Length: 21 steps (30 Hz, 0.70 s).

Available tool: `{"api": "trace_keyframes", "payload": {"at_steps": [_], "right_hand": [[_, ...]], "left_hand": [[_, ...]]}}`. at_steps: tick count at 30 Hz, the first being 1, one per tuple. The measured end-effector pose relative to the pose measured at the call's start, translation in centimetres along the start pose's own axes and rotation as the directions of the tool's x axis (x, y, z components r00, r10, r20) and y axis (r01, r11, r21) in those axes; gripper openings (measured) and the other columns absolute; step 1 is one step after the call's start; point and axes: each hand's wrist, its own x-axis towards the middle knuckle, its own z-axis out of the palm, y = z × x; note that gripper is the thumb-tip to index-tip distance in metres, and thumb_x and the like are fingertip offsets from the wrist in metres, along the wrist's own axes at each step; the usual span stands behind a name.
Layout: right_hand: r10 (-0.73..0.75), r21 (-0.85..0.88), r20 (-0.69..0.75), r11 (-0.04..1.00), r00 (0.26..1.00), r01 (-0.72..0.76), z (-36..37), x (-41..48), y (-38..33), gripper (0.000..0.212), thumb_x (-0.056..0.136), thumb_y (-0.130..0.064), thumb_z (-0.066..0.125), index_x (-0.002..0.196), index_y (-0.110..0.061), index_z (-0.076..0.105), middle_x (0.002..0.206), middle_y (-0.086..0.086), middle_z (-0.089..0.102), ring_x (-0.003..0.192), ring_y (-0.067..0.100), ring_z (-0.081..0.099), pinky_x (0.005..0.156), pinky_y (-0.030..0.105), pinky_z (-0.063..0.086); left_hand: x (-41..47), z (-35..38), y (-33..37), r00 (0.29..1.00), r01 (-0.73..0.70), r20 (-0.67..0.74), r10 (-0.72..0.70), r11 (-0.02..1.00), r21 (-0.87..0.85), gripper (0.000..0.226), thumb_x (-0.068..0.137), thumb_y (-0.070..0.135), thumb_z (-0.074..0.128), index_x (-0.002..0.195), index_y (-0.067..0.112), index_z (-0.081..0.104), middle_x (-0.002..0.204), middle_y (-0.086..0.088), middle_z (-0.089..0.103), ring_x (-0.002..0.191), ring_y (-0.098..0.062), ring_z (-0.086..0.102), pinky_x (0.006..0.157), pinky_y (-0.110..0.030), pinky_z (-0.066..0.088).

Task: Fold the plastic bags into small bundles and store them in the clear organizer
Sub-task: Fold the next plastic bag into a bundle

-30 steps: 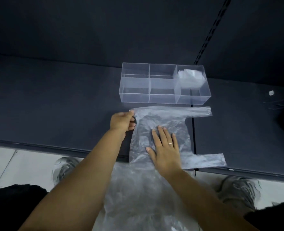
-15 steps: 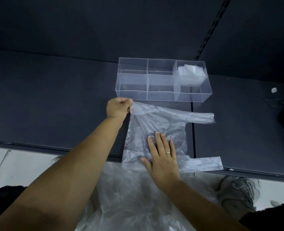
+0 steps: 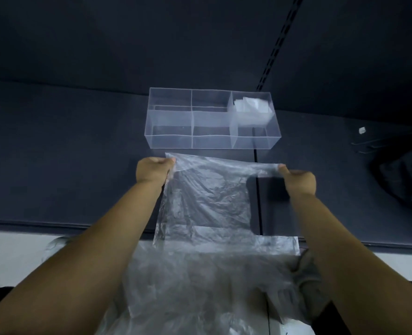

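Stretching over the table's (image 3: 55, 153) near edge, the bag (image 3: 207, 197) lies crumpled, its far edge pulled taut between two hands and its lower part draped off toward the person. The left hand (image 3: 153, 170) grips the far left corner, fingers curled tight on the plastic. The right hand (image 3: 298, 181) pinches the far handle strip, thumb on top, fingers folded under. Both arms reach forward, nearly straight. Just beyond stands the organizer (image 3: 171, 141), with a bundle (image 3: 251, 107) at its right end.
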Motion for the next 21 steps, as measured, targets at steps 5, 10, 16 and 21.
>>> {"api": "trace_keyframes", "payload": {"at_steps": [5, 10, 16, 21], "right_hand": [[0.032, 0.149, 0.054, 0.988, 0.998, -0.04, 0.4, 0.9, -1.1, 0.025, 0.095, -0.029, 0.056, 0.099, -0.007, 0.067, 0.091, 0.007, 0.065, 0.083, 0.021, 0.062, 0.062, 0.022, 0.041], [0.013, 0.206, 0.006, 0.978, 1.0, -0.014, -0.5, 1.6, -0.3, 0.019, 0.091, -0.022, 0.059, 0.079, -0.009, 0.065, 0.071, -0.001, 0.064, 0.058, 0.011, 0.054, 0.054, 0.021, 0.04], [-0.178, -0.084, 0.02, 0.98, 0.984, 0.179, 0.7, 1.0, -0.7, 0.017, 0.084, -0.037, 0.07, 0.088, -0.02, 0.071, 0.096, 0.006, 0.071, 0.092, 0.026, 0.062, 0.088, 0.036, 0.047], [-0.115, -0.161, 0.01, 0.98, 0.993, 0.115, 1.0, 1.2, -1.5, 0.022, 0.089, -0.036, 0.064, 0.099, -0.02, 0.073, 0.11, 0.009, 0.069, 0.11, 0.034, 0.058, 0.104, 0.044, 0.038]], "left_hand": [[0.5, -0.6, -0.2, 0.999, 0.024, -0.025, -0.026, 0.996, -0.082, 0.02, 0.078, 0.028, 0.078, 0.072, 0.013, 0.067, 0.067, -0.002, 0.067, 0.061, -0.015, 0.062, 0.068, -0.029, 0.054], [0.9, -1.7, -0.4, 0.992, 0.11, 0.076, -0.097, 0.977, -0.185, 0.024, 0.08, 0.027, 0.076, 0.09, 0.008, 0.068, 0.087, -0.007, 0.071, 0.064, -0.017, 0.071, 0.055, -0.024, 0.056], [1.3, -1.8, -0.7, 0.989, 0.117, 0.111, -0.101, 0.982, -0.151, 0.015, 0.087, 0.021, 0.069, 0.091, 0.007, 0.067, 0.087, -0.008, 0.07, 0.073, -0.021, 0.068, 0.067, -0.031, 0.056], [1.0, -1.7, -0.7, 0.992, 0.107, 0.086, -0.094, 0.98, -0.168, 0.009, 0.085, 0.017, 0.071, 0.084, 0.009, 0.066, 0.08, -0.005, 0.068, 0.064, -0.016, 0.066, 0.059, -0.025, 0.054]]}}
